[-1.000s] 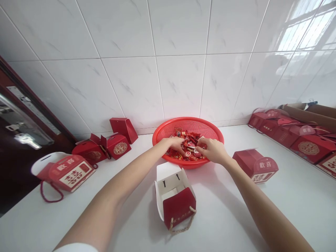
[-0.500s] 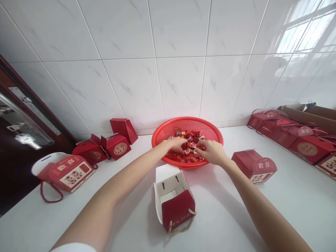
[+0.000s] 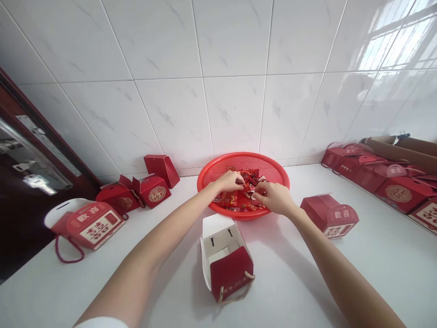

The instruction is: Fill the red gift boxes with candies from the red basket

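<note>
A red plastic basket (image 3: 282, 175) holds a heap of small wrapped candies (image 3: 245, 208). My left hand (image 3: 229, 181) is over the heap with curled fingers, closed on a dark red wrapped candy. On the basket's right side, my right hand (image 3: 275, 197) has thumb and fingers bent together among the wrappers; what lies between them is partly hidden. In front of the basket stands an open red gift box (image 3: 232, 275), its white inside showing, with a twisted rope handle (image 3: 239, 299) hanging toward me.
On the left stand red gift boxes (image 3: 97, 225) and a tilted red box (image 3: 162, 170) by the wall. To the right sits another red box (image 3: 329, 216); beyond it, several boxes (image 3: 396, 193) line up beside a cardboard carton (image 3: 399, 150). A door with keys (image 3: 39, 182) borders the left.
My left hand has lifted slightly and its fingers have curled in. Candies beneath it have shifted, baring some of the basket's bottom. My right hand stays nearly in place.
</note>
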The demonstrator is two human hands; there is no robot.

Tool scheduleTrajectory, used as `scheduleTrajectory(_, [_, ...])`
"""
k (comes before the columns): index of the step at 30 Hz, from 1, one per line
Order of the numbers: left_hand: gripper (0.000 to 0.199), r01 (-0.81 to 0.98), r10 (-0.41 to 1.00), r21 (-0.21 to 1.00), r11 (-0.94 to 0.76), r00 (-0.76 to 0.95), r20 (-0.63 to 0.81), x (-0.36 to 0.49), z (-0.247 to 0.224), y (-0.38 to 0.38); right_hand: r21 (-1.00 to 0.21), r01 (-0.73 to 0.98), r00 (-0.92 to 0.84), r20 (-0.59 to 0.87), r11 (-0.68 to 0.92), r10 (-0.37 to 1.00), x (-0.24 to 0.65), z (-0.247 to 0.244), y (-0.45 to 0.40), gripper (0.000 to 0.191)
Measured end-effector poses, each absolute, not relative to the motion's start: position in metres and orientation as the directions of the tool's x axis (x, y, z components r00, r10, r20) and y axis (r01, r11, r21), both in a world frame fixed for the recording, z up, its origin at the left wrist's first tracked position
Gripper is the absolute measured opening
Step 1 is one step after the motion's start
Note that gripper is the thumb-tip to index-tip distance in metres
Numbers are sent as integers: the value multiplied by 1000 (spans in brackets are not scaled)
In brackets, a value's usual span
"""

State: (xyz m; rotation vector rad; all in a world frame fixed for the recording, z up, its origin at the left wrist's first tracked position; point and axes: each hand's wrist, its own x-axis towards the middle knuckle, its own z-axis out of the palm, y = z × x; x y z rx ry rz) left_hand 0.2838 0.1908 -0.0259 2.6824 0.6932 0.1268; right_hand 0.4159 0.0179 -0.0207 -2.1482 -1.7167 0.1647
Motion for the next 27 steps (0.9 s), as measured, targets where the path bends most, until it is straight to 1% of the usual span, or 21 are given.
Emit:
scheduleTrajectory(4, [25, 398, 497, 496, -772, 864, 81, 284, -21, 191, -395, 900, 267, 162, -186, 950, 417, -23, 19, 15])
scheduleTrajectory(5, [27, 375, 494, 532, -759, 864, 95, 283, -19, 192, -404, 895, 279, 174, -190, 944, 417, -24, 20, 17])
scheduleTrajectory(7, [31, 320, 474, 604, -730, 874, 110, 283, -16, 192, -441, 877, 310, 215, -192, 926, 418, -26, 22, 31])
scheduleTrajectory(9, [33, 264, 441, 667, -697, 891, 108, 282, -13, 192, -516, 840, 344, 261, -171, 902, 419, -28, 24, 39])
scheduleTrajectory(10, [34, 240, 422, 694, -679, 901, 101, 282, -12, 191, -555, 817, 357, 277, -155, 892, 421, -29, 25, 38])
scheduleTrajectory(13, [38, 190, 370, 753, -630, 926, 76, 281, -12, 189, -633, 766, 364, 286, -111, 886, 425, -32, 27, 18])
scheduleTrajectory(15, [39, 174, 349, 776, -607, 935, 62, 282, -14, 187, -660, 746, 353, 284, -85, 892, 429, -34, 28, 14])
scheduleTrajectory(18, [42, 173, 357, 796, -581, 932, 58, 282, -15, 187, -713, 701, 340, 310, -20, 888, 433, -36, 30, 16])
scheduleTrajectory(22, [53, 227, 383, 788, -572, 924, 12, 282, -17, 187, -784, 616, 325, 344, 79, 881, 437, -38, 31, 21])
scheduleTrajectory(24, [57, 253, 374, 775, -579, 927, -23, 282, -17, 187, -831, 539, 315, 346, 133, 884, 439, -37, 31, 24])
scheduleTrajectory(27, [58, 287, 356, 754, -590, 931, -76, 282, -19, 188, -915, 340, 314, 327, 216, 892, 441, -35, 30, 34])
